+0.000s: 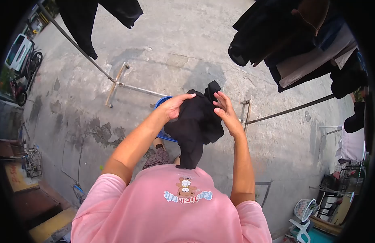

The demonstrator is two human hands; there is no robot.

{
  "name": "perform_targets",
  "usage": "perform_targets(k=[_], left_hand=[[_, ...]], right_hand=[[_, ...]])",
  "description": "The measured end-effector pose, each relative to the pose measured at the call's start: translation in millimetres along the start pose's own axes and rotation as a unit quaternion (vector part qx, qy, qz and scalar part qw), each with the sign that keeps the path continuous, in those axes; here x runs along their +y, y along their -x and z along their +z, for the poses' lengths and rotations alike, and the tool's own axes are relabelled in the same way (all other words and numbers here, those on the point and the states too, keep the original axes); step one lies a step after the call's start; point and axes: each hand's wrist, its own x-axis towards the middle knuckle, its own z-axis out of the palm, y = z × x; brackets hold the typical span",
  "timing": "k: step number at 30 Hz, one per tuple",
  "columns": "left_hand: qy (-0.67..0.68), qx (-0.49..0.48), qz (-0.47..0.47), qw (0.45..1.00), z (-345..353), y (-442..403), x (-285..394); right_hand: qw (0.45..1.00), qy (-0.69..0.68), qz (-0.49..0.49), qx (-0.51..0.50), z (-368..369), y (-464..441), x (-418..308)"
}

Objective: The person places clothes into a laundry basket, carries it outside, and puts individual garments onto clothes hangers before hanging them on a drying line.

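Observation:
A bunched black garment (193, 121) hangs in front of my pink shirt, in the middle of the view. My left hand (176, 106) grips its upper left part, thumb on top of the cloth. At its right edge is my right hand (224, 106), palm turned inward and fingers spread apart, close beside a raised fold. Behind and below the garment shows part of a blue basin (160, 102); what lies in it is mostly hidden.
Black trousers (80, 24) hang at the upper left by a metal rack (76, 46). Dark and grey clothes (313, 60) hang at the upper right above a rack pole (292, 110). A white plastic chair (301, 229) and basket (304, 209) stand lower right; a motorcycle (33, 67) is far left.

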Motion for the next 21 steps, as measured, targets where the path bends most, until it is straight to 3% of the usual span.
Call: perform_targets(k=[2, 5, 7, 8, 10, 11, 12, 14, 16, 18, 20, 21], left_hand=[[0.053, -0.039, -0.001, 0.998, 5, -2, -7], [0.016, -0.042, -0.022, 0.999, 16, 8, -15], [-0.026, -0.03, -0.023, 0.999, 27, 23, -22], [-0.049, -0.023, -0.001, 0.999, 22, 23, -26], [-0.063, -0.047, 0.044, 0.996, 16, 26, -33], [-0.092, -0.046, 0.045, 0.994, 12, 30, -32], [-0.149, -0.031, 0.054, 0.987, 14, 37, -30], [-0.321, 0.097, 0.115, 0.935, 16, 52, -32], [-0.43, -0.009, 0.076, 0.9, 24, 78, -21], [-0.455, -0.028, 0.072, 0.887, 6, 85, -25], [-0.424, 0.013, 0.155, 0.892, -14, 89, -27], [-0.487, 0.06, 0.225, 0.842, -21, 90, -24]], right_hand=[[0.996, 0.083, 0.004, -0.027, 19, 20, 17], [0.993, 0.111, 0.015, -0.023, 35, 42, 30], [0.975, 0.179, -0.075, 0.107, 46, 49, 33], [0.975, 0.178, -0.078, 0.108, 51, 48, 32], [0.914, 0.315, -0.218, 0.131, 62, 45, 25], [0.917, 0.311, -0.213, 0.13, 65, 40, 31], [0.92, 0.296, -0.216, 0.139, 68, 34, 33], [0.932, 0.256, -0.228, 0.123, 73, 23, 42], [0.953, 0.209, -0.186, 0.118, 79, 15, 41], [0.97, 0.163, -0.142, 0.108, 88, 6, 40], [0.993, 0.048, -0.016, 0.103, 99, -3, 40], [0.994, 0.055, -0.008, 0.099, 103, -6, 33]])
